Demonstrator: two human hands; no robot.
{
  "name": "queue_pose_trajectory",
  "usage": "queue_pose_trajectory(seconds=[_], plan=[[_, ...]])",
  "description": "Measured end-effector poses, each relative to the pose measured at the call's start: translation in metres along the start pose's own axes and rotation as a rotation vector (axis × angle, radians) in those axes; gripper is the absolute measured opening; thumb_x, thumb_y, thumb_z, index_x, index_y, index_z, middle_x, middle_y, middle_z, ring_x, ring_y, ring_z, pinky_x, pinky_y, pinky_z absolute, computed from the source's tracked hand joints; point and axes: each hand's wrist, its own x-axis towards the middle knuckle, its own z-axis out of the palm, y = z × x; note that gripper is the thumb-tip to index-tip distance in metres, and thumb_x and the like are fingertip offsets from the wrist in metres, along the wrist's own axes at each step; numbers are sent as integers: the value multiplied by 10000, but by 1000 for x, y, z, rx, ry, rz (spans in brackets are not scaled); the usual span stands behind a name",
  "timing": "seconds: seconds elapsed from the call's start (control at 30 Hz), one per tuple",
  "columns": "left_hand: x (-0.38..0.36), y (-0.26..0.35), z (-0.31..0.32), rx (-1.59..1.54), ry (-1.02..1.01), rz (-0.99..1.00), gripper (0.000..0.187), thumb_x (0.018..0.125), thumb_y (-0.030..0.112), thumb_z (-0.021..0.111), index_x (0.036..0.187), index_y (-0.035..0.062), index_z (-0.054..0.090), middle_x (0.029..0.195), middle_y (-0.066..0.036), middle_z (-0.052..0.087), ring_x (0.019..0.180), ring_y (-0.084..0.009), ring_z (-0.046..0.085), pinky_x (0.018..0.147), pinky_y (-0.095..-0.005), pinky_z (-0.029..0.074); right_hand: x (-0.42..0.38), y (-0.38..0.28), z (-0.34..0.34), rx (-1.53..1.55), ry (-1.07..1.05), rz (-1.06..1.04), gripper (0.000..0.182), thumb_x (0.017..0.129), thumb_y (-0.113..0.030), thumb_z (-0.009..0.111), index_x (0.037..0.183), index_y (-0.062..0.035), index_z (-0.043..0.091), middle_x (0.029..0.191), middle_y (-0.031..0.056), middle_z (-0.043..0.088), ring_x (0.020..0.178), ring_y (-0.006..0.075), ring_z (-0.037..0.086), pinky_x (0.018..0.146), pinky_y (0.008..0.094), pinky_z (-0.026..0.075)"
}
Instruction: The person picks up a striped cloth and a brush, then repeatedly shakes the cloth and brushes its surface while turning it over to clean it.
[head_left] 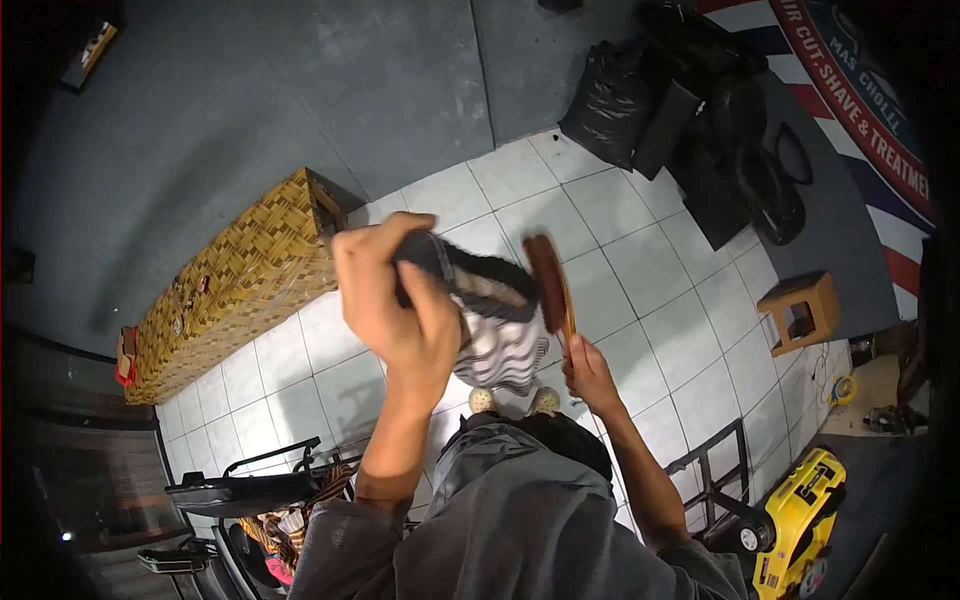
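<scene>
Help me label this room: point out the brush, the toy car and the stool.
Brush (546, 288), head view: its dark bristles.
Toy car (818, 470), head view: its yellow body.
Stool (825, 303), head view: its brown frame.

Open room for a hand lies over the tiles (650, 290) right of the brush (548, 285), reaching to the stool (806, 308) at the right. Another open strip runs from the center toward the lower left, between the woven cabinet (230, 275) and the black chair (245, 492). At center, the cloth (500, 350) and brush block the way; whether they touch is unclear. Black bags (608, 105) bound the upper right; 1 metal frame (725, 480) and 1 yellow car (805, 515) obstruct the lower right.
</scene>
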Motion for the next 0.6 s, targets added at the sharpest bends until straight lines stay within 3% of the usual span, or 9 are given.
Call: queue_pose_trajectory(seconds=[0.1,0.17,0.23,0.3,0.37,0.43,0.47,0.53,0.6], plan=[[2,8,8,19,-94,64,193,687,-93,538,858,-14,582,715,-93,504,654,-209,466,582,-283,397,-34,-69,27,532,-274,-196,327,956,-292,292,852,-27,451,579,-28,404,487,54,366,453,203,315],[8,6,11,0,-87,123,198,683,-92,554,861,-12,586,707,-91,500,649,-205,462,568,-282,390,-35,-79,36,194,-441,-482,307,957,-271,294,878,-20,453,594,-15,398,501,50,347,458,201,312],[16,5,9,44,22,260,194,685,-96,541,858,-17,586,716,-92,503,648,-206,458,566,-286,388,-28,-53,45,134,-440,-362,301,950,-280,330,909,-14,465,592,40,471,515,103,469,477,252,368],[20,1,4,97,27,214,150,721,-77,519,850,-25,576,744,-97,519,665,-205,453,580,-282,382,-7,-4,48,-357,-321,-407,244,923,-233,394,963,-11,487,677,129,575,613,246,598,536,347,439],[28,-4,0,91,124,192,122,752,-65,491,844,-30,563,759,-97,523,689,-204,448,604,-279,374,7,78,23,-840,-400,-476,386,904,-369,400,1000,-11,506,795,172,619,691,316,608,575,403,456],[30,-8,-5,72,140,161,112,773,-62,476,849,-30,551,761,-92,515,706,-199,445,619,-280,366,13,161,-5,-1223,-456,36,398,846,-380,474,1024,-34,557,921,194,621,888,333,602,700,420,483],[30,-8,-8,52,133,124,106,781,-56,474,851,-29,548,769,-90,512,709,-196,443,626,-282,366,-5,146,-20,-1221,-435,217,320,798,-309,501,977,-62,600,885,169,620,872,300,610,720,431,494],[27,-13,-15,33,97,107,105,796,-52,453,854,-30,538,793,-89,501,718,-188,437,650,-277,361,-7,214,-58,-1383,-454,178,306,809,-311,479,912,-66,629,885,182,617,875,308,608,738,448,492],[23,-16,-18,2,51,74,118,788,-57,443,854,-29,537,790,-88,497,721,-188,436,656,-274,359,-2,201,-66,-1307,-433,219,311,860,-274,417,958,-41,598,887,177,623,848,318,614,700,446,495]])
